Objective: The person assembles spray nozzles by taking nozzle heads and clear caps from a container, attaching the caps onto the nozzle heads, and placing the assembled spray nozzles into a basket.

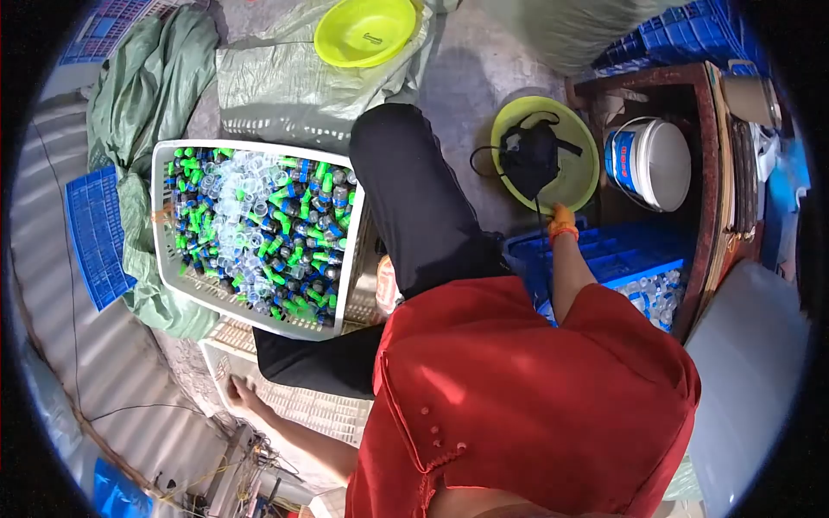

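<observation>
Basin [579, 180] by left edge of cabinet [710, 155]: presumably light, semi-stiff, best held by rim, at right hand [561, 221]; left hand [241, 394] near white crate's [306, 401] edge. Finger closure indeterminable.

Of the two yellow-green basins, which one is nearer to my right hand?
The basin holding the black strapped item; your right hand is at its rim. The other basin lies farther off.
</observation>
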`<action>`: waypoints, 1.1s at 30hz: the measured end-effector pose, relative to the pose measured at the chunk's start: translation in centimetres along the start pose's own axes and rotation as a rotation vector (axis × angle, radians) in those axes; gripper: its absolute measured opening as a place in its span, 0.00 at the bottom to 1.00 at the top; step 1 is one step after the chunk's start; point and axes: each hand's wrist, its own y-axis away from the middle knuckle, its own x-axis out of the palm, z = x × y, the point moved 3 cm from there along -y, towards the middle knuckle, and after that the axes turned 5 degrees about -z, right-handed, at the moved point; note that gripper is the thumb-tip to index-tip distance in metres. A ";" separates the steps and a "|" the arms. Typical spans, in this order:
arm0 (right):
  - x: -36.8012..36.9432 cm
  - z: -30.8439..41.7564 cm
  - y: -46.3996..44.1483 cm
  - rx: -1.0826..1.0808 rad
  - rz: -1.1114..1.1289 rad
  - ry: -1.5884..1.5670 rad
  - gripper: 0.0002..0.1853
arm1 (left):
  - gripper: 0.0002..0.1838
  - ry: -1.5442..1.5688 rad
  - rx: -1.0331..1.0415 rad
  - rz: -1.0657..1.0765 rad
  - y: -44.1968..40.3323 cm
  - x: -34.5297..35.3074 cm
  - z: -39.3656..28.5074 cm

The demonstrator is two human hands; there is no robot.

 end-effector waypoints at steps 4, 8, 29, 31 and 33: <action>-0.6 8.2 2.2 0.120 0.013 -0.188 0.14 | 0.19 0.106 0.281 0.111 -0.1 8.3 -10.7; -0.9 18.8 5.9 -0.169 0.126 -0.139 0.12 | 0.17 0.073 0.618 0.360 7.1 17.7 -25.7; -5.0 48.9 22.0 -0.884 0.345 0.180 0.21 | 0.12 0.365 0.695 0.531 15.1 21.6 -32.8; -4.9 49.8 23.6 -0.918 0.363 0.185 0.22 | 0.10 0.484 0.894 0.399 14.5 20.6 -34.8; -4.9 50.7 25.4 -0.947 0.382 0.182 0.22 | 0.09 0.482 1.120 0.467 15.9 20.8 -38.1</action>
